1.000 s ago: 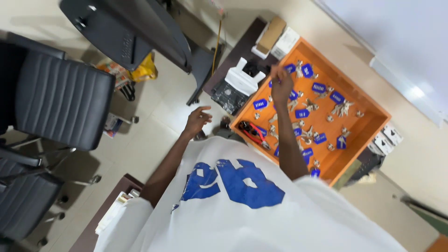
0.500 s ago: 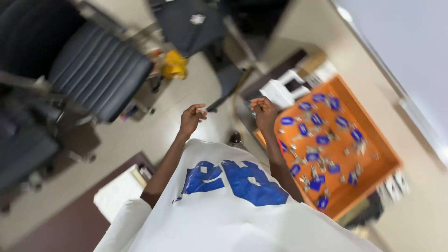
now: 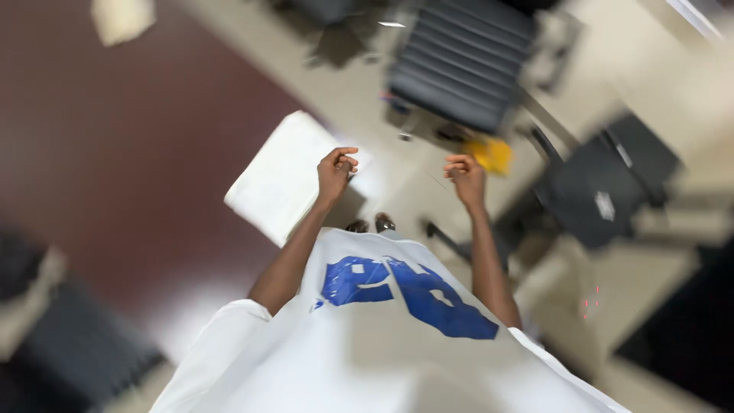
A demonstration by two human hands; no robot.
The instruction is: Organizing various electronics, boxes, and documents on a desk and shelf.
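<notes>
Both hands are raised in front of the white shirt (image 3: 382, 359) with its blue print, and the view is badly smeared by motion. The left hand (image 3: 336, 172) has its fingers curled loosely inward, thumb meeting the fingertips, above the edge of a white sheet-like object (image 3: 283, 180) that lies on a dark brown desk (image 3: 138, 145); whether it pinches anything I cannot tell. The right hand (image 3: 466, 177) is also half-closed, fingers bent toward the palm, and something very small may sit between them, but the blur hides it. Measured from the shirt, the 2 hands are just beyond its collar, well apart from each other, with the shoe tips (image 3: 371, 225) between them on the pale floor. Farther out from the shirt stand a black ribbed office chair (image 3: 466, 65) and, near it, a yellow item (image 3: 493, 153). My judgement: with the head swinging this fast, a small thing in the right hand could slip unnoticed.
</notes>
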